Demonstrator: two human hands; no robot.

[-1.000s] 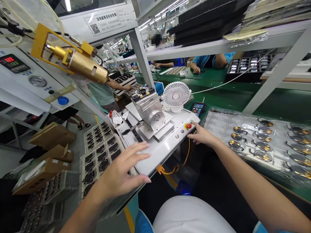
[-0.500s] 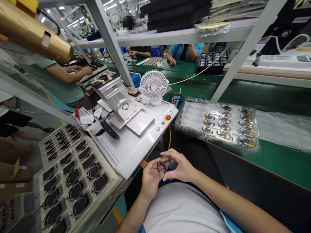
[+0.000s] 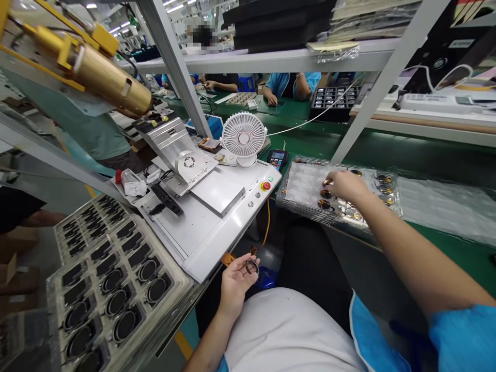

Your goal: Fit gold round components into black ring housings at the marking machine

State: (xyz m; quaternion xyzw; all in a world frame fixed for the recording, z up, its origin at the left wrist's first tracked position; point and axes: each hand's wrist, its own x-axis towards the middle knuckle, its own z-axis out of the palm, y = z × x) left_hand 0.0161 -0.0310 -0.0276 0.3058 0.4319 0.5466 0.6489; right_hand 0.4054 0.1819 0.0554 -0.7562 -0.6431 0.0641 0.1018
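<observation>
My left hand (image 3: 234, 285) is closed on a dark, round watch-case-like ring (image 3: 247, 272), held upright in front of my lap. A small amber-coloured piece (image 3: 253, 250) shows just above the ring; whether it is joined to it I cannot tell. Stretched out to the right, my right hand (image 3: 347, 186) reaches over the clear plastic tray (image 3: 302, 181). Its fingertips pinch a small round gold-and-black part (image 3: 326, 183) in a column of similar parts. The palm and wrist hide some of the tray's middle.
A white machine (image 3: 209, 206) with a red button (image 3: 266, 186) stands ahead, carrying a white fan (image 3: 244, 135). At left, stacked trays (image 3: 101, 279) hold round black parts. A gold cylinder (image 3: 112, 82) and a slanted shelf post (image 3: 174, 67) rise nearby. Other people work beyond.
My right hand has left the ring by my left hand and moved right and forward to the clear tray. The left hand still holds the ring. The view has shifted slightly.
</observation>
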